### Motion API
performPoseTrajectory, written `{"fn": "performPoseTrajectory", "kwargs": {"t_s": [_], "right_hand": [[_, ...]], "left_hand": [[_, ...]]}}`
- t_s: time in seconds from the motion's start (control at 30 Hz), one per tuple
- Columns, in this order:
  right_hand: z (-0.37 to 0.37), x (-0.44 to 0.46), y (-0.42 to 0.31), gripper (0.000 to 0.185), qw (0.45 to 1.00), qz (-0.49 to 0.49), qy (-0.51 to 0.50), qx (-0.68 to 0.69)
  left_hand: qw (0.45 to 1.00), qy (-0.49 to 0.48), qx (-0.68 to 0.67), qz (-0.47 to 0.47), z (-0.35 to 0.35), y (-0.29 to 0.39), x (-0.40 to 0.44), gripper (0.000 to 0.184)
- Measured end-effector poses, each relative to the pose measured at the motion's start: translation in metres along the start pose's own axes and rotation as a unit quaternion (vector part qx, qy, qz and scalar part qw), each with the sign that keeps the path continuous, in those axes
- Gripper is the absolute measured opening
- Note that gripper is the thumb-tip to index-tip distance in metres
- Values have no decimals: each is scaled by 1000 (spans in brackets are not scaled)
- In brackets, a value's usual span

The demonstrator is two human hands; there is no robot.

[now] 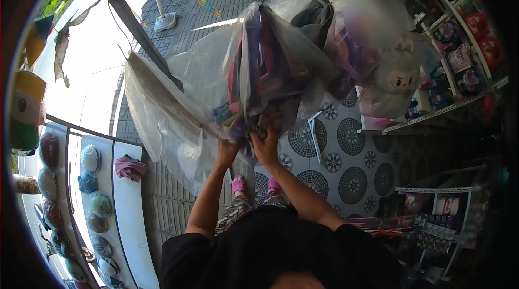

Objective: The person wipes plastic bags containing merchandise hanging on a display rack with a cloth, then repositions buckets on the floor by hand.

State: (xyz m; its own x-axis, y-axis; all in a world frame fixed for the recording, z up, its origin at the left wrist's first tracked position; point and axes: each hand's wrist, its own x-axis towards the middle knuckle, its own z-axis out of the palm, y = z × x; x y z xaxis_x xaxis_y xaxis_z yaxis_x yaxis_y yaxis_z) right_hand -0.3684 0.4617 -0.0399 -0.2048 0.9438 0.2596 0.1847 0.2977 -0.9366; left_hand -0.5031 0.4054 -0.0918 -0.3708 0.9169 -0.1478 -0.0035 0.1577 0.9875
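Note:
In front of me a dark, red and purple bag (263,65) hangs from a hook under a clear plastic cover (203,67). My left hand (228,150) is closed at the cover's lower edge, with its fingertips partly hidden by folds. Close beside it, my right hand (265,141) has its fingers bent around a bunched dark part at the bag's bottom. Exactly which layers each hand pinches is hard to see. To the left a flat plastic-covered item (159,94) hangs from a wire hook.
More wrapped bags hang on the metal rack (146,32), one with a plush-face design (399,78). Caps (100,205) line white boards at left, near a pink cloth (130,168). Shelves of goods (454,56) stand at right. A light metal stand leg (315,138) rests on patterned tiles.

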Motion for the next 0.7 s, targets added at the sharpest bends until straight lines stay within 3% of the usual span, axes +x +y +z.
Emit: {"fn": "performPoseTrajectory", "kwargs": {"t_s": [0.1,0.13,0.17,0.2,0.27,0.37,0.4,0.43,0.47,0.5,0.53,0.6,0.63,0.7], "right_hand": [[-3,-10,9,38,962,-229,40,-144],[-17,6,8,34,967,-198,42,-157],[-29,25,13,33,963,-172,105,-179],[-40,44,22,32,955,-145,166,-200],[-56,77,62,41,953,17,267,-141],[-39,69,68,41,964,45,246,-89],[-34,38,11,40,977,13,207,-47],[-9,12,14,39,980,-58,181,51],[-12,-30,-38,37,986,-81,130,-57],[27,-65,-16,36,988,-104,114,17],[23,-71,-18,36,984,-141,109,-17],[2,-79,-18,35,969,-211,97,-87],[-4,-68,-1,36,969,-185,125,-106],[-13,-31,66,39,961,-121,203,-145]], "left_hand": [[990,-39,78,-109,-20,11,-13,43],[983,-34,114,-143,-21,36,-26,40],[973,-26,149,-175,-21,49,-34,37],[987,-29,105,-115,-22,44,-37,37],[999,-39,15,1,-26,25,-43,36],[998,-51,-25,-6,-30,20,-49,36],[999,-51,0,-16,-35,13,-47,36],[997,-73,3,-5,-40,9,-47,35],[995,-95,4,5,-46,6,-47,34],[993,-117,4,13,-53,-2,-47,34],[978,-194,68,39,-81,-29,-38,36],[955,-182,179,151,-94,-49,-35,38],[936,-174,230,204,-98,-53,-34,40],[915,-180,302,196,-102,-43,-38,39]]}}
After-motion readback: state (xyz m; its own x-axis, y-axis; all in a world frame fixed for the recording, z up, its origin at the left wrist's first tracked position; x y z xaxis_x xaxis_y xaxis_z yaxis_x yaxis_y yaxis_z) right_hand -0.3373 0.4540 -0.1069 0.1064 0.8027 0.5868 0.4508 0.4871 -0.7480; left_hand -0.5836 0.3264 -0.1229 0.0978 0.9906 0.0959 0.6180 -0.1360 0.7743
